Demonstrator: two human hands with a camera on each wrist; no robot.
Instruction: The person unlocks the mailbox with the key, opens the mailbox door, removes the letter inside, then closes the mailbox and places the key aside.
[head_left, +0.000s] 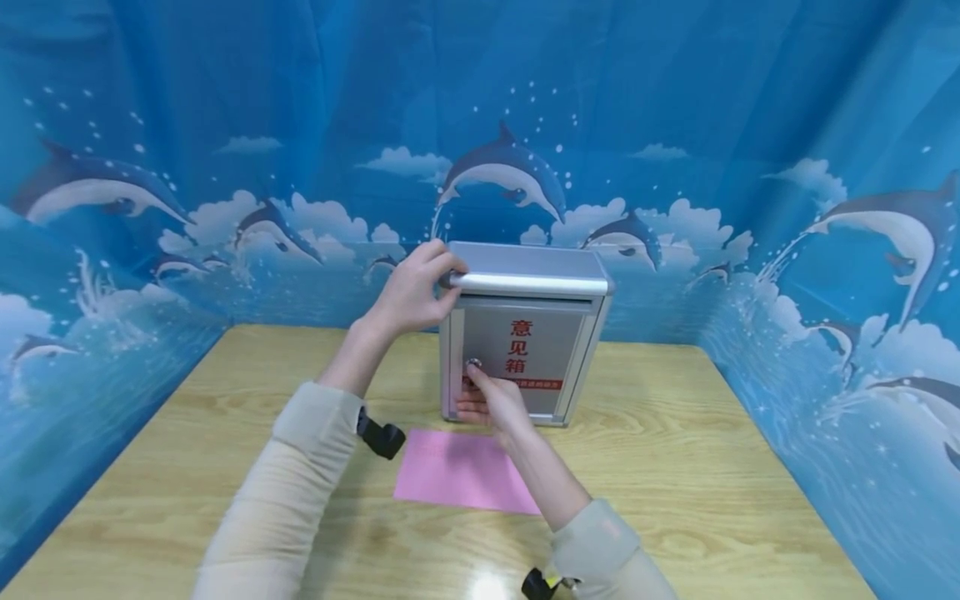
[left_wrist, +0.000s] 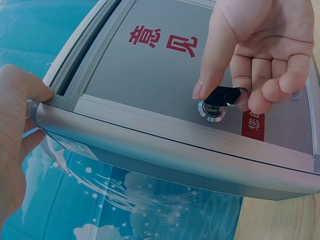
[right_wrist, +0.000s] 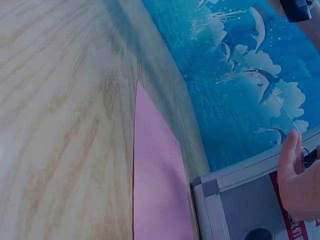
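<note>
A silver-grey metal suggestion box (head_left: 551,350) with red Chinese characters and a slot under its lid stands upright on the table. My left hand (head_left: 412,287) grips its upper left corner, thumb at the front and fingers over the lid. At the door's left side is a round lock (left_wrist: 211,116), with a black-headed key (left_wrist: 220,96) in it. My right hand (head_left: 501,404) pinches that key between thumb and fingers, palm partly turned up. A small metal ring (left_wrist: 241,96) hangs from the key. Part of the red strip on the door lies behind the right hand.
A pink sheet of paper (head_left: 461,475) lies flat on the wood-grain table (head_left: 720,467) in front of the box. A blue curtain (head_left: 337,108) printed with dolphins surrounds the table at the back and sides. Black wrist devices (head_left: 381,435) sit on both sleeves.
</note>
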